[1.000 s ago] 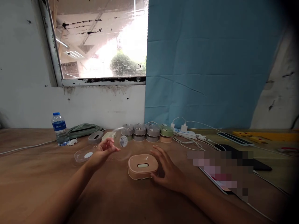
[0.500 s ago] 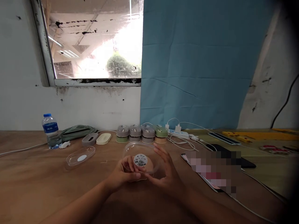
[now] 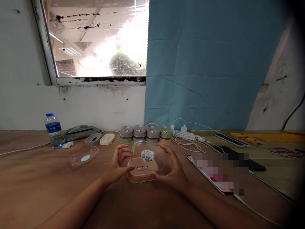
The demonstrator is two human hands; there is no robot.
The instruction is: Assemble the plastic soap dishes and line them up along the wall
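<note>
Between my hands is a clear plastic cover [image 3: 158,156], tilted up, with a round printed sticker on it. My left hand [image 3: 118,163] holds its left edge, fingers curled behind and thumb in front. My right hand [image 3: 173,170] grips the right side, thumb low at the near edge. Under and behind the clear cover a pink oval lid or box part [image 3: 143,178] with a slot in it rests on the table, partly seen through the plastic. Another clear oval cover [image 3: 77,156] with a white sticker lies to the left.
Along the wall stand several small oval boxes [image 3: 152,133], a grey slotted lid [image 3: 93,139], a cream lid [image 3: 107,139], a green pouch [image 3: 81,133] and a water bottle [image 3: 54,130]. On the right are a phone [image 3: 207,175], a power strip [image 3: 184,135] and white cables.
My left hand has shifted left to the cover's edge, its fingers no longer over the sticker. The cover and sticker sit slightly higher, and the pink part shows more. The view has shifted a little.
</note>
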